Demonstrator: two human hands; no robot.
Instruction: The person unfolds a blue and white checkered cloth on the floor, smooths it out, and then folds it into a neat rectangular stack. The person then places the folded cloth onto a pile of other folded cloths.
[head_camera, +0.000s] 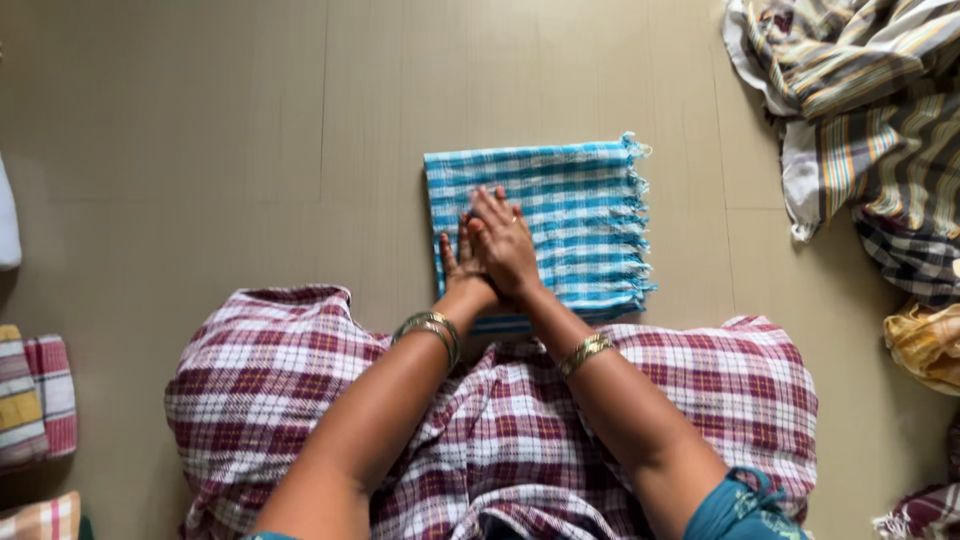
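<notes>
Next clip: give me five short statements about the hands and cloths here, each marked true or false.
1. Both hands rest on the blue checked cloth. True.
2. The blue cloth lies crumpled in a heap. False: it lies flat, folded into a neat rectangle, fringe along its right edge.
3. The right hand partly overlaps the left hand. True.
4. The wrists are bare. False: each wrist wears gold bangles.
5. A loose pile of striped cloth lies at the upper right of the floor. True.
</notes>
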